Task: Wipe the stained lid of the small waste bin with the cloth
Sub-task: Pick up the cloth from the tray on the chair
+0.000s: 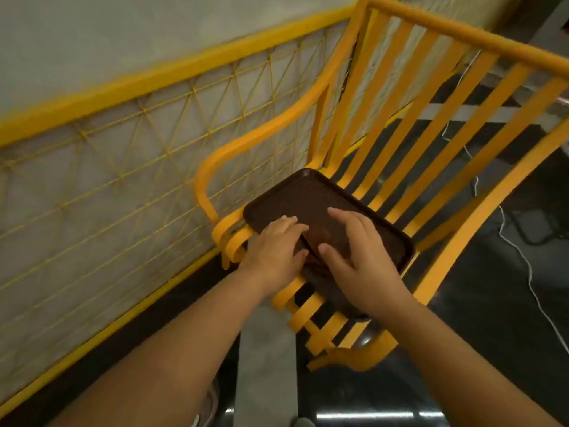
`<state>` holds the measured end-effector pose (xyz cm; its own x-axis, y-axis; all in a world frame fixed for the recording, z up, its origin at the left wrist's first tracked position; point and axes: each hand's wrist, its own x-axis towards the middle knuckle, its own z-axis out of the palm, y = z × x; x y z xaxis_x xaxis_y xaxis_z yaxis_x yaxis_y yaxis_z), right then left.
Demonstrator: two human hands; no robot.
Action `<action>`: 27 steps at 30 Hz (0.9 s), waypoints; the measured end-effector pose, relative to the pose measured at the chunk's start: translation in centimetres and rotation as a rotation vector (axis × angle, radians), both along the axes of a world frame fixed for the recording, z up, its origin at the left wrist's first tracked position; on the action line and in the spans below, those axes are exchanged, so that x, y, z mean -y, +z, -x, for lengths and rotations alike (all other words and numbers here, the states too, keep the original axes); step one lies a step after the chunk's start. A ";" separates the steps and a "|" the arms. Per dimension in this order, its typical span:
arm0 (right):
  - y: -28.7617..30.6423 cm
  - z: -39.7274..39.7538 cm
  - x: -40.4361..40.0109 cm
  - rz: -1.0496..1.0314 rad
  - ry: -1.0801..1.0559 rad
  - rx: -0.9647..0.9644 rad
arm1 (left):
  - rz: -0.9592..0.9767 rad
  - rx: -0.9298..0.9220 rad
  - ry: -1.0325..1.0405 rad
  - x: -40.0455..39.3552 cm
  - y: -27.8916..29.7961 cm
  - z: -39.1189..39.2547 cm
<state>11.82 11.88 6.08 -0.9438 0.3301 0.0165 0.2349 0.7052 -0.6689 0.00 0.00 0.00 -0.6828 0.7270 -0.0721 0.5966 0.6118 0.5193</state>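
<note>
1. Lid [311, 198]: a dark brown, flat, rounded-rectangle piece with a raised rim and a textured face, lying on the slatted seat of a yellow chair [437, 140]. It sits toward the seat's left edge, one corner near the backrest and another by the armrest.
2. Cloth [323, 280]: dark brown, bunched at the lid's near edge and trailing off it over the seat's front slats. It lies between and under the two hands, so most of it is hidden.
3. Left hand [274, 251]: laid on the lid's near-left part, just beside the armrest's lower curl. Its fingers are spread and nearly straight, flat on the lid, with the thumb at the cloth's edge; I cannot tell whether it pinches the cloth.
4. Right hand [360, 257]: over the lid's near-right part, fingers apart and gently bent, tips pointing to the lid's middle. The thumb presses down at the cloth, and the palm covers the trailing part.
5. The two hands are close together, thumbs nearly meeting above the cloth.
6. Behind the chair's left side runs a yellow mesh railing [129, 167]; a white cord [523, 260] lies on the dark floor to the right.
</note>
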 end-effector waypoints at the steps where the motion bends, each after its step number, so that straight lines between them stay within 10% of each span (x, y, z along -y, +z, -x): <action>1: -0.8 -0.4 0.3 0.033 -0.021 0.004 | 0.027 0.008 -0.015 -0.7 -0.9 -0.2; 27: -8.8 0.2 -3.0 -0.185 0.042 0.399 | 0.199 0.035 -0.196 -8.4 -15.6 1.8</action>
<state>11.65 14.92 -2.73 -0.9009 0.3169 -0.2965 0.4176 0.8190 -0.3935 -1.76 8.45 -15.59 -0.5254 0.8140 -0.2479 0.6975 0.5789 0.4224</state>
